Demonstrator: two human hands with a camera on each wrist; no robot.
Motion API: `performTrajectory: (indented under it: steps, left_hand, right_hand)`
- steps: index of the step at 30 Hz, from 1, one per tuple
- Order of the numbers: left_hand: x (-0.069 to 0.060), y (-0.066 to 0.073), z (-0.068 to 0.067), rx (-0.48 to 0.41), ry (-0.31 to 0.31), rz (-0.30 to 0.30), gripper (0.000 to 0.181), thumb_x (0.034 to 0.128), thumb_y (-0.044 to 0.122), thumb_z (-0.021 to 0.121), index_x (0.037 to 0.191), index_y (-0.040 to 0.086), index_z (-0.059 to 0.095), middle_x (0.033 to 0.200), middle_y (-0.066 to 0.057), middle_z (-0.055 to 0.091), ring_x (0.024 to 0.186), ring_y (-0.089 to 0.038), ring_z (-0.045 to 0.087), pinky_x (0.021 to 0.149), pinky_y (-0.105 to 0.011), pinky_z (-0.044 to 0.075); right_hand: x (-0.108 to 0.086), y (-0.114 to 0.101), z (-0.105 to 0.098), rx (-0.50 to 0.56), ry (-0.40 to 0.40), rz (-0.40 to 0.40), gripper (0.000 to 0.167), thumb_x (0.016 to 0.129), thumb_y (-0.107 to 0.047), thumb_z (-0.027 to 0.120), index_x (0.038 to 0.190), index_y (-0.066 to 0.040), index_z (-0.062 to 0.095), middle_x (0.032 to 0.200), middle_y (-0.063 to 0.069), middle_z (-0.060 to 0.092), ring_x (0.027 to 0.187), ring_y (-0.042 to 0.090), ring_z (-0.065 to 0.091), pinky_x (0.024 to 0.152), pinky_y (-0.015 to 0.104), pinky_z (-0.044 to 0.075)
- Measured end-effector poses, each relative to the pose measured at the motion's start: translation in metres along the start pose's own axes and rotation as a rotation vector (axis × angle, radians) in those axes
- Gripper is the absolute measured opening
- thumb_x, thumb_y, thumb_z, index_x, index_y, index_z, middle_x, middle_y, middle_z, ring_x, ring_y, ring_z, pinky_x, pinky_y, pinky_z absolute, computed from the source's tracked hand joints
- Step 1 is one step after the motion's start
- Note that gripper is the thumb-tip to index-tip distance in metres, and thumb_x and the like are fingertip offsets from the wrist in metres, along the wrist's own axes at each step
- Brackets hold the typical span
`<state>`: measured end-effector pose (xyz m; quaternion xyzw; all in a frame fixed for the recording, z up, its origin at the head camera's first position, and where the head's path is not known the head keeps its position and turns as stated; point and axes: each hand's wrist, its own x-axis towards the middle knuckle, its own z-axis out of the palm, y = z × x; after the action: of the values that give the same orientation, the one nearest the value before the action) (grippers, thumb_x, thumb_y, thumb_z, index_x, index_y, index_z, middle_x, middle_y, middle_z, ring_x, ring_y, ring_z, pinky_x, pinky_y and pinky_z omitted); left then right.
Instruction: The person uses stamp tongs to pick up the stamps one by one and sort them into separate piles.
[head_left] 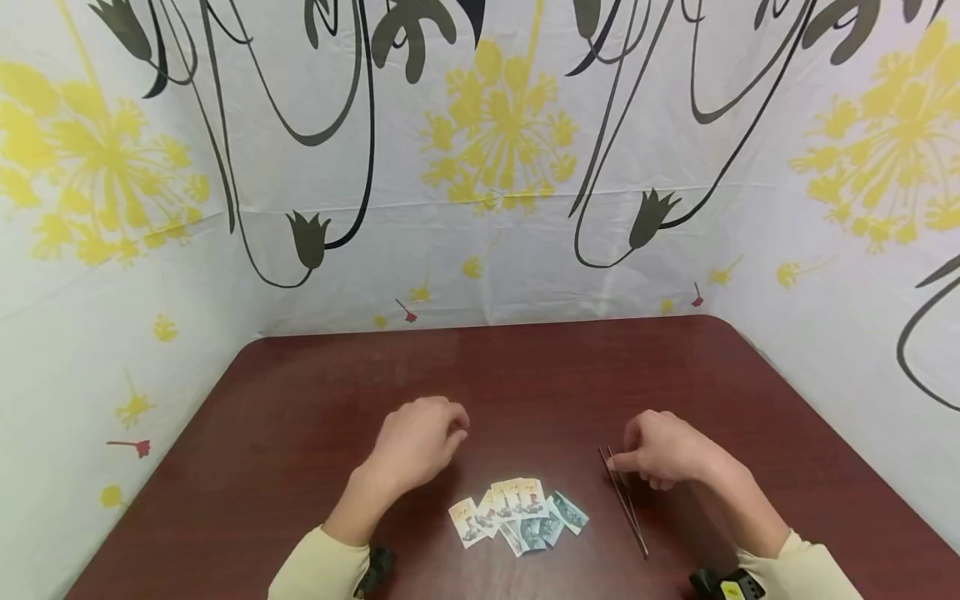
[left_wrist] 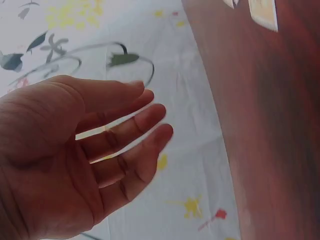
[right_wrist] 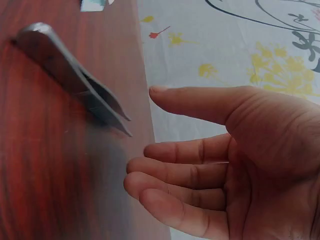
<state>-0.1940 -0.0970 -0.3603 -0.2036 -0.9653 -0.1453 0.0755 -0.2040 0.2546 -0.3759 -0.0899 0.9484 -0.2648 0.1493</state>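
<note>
Right wrist view: tweezers (right_wrist: 62, 64) lie just beside an empty right hand (head_left: 666, 450)

They rest on the table (head_left: 337, 379), tips pointing away from the person, probably so the joined end sits convenient to the body. The right hand hovers near the tips, thumb and fingers parted. To the left, yellowish cards (head_left: 532, 497) overlap blue-green cards (head_left: 572, 512), perhaps fanned so each partly shows. The left hand (head_left: 416, 442) hovers farther left, fingers loosely bent, holding nothing. Patterned cloth (head_left: 480, 267) hangs behind.
</note>
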Motion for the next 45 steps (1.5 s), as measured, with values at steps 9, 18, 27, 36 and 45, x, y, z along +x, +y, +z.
performTrajectory:
  steps: [9, 18, 27, 36, 45]
  left_hand:
    - [-0.003, 0.026, 0.019, -0.053, -0.139, 0.149, 0.008, 0.096, 0.019, 0.075, 0.101, 0.019, 0.082, 0.096, 0.006, 0.077, 0.087, -0.012, 0.072, 0.07, -0.033, 0.057]
    - [0.002, 0.042, 0.038, -0.053, -0.213, 0.168, 0.011, 0.0891, 0.027, 0.082, 0.098, 0.019, 0.081, 0.087, 0.009, 0.072, 0.073, -0.005, 0.06, 0.063, -0.027, 0.05]
    - [0.002, 0.047, 0.047, -0.024, -0.223, 0.169, 0.019, 0.082, 0.033, 0.089, 0.089, 0.02, 0.078, 0.07, 0.011, 0.051, 0.065, -0.006, 0.044, 0.057, -0.026, 0.04]
    - [-0.001, 0.046, 0.056, -0.009, -0.221, 0.185, 0.023, 0.0793, 0.035, 0.09, 0.083, 0.02, 0.074, 0.066, 0.012, 0.043, 0.061, -0.004, 0.038, 0.053, -0.024, 0.034]
    - [-0.001, 0.046, 0.051, 0.007, -0.225, 0.164, 0.024, 0.0771, 0.034, 0.09, 0.081, 0.02, 0.07, 0.068, 0.011, 0.047, 0.061, -0.006, 0.042, 0.051, -0.024, 0.036]
  right_hand:
    - [-0.002, -0.003, 0.016, -0.043, -0.085, 0.031, 0.043, 0.084, -0.034, 0.087, 0.062, -0.008, 0.061, 0.05, 0.004, 0.061, 0.039, 0.012, 0.058, 0.043, 0.032, 0.053]
    - [-0.001, -0.005, 0.021, -0.046, -0.083, 0.018, 0.039, 0.086, -0.024, 0.085, 0.061, -0.009, 0.06, 0.048, 0.003, 0.06, 0.037, 0.011, 0.056, 0.041, 0.032, 0.052]
    - [0.0, 0.001, 0.014, 0.015, -0.122, -0.135, 0.026, 0.092, -0.016, 0.075, 0.07, -0.011, 0.063, 0.052, 0.003, 0.062, 0.043, 0.015, 0.061, 0.045, 0.034, 0.054]
    - [0.004, 0.007, 0.016, 0.289, -0.282, -0.308, 0.008, 0.097, -0.014, 0.07, 0.095, -0.007, 0.067, 0.066, -0.001, 0.062, 0.052, 0.012, 0.059, 0.05, 0.033, 0.057]
    - [0.009, 0.004, 0.023, 0.381, -0.347, -0.342, 0.01, 0.099, -0.007, 0.06, 0.102, -0.002, 0.069, 0.074, 0.004, 0.064, 0.052, 0.012, 0.057, 0.045, 0.031, 0.053]
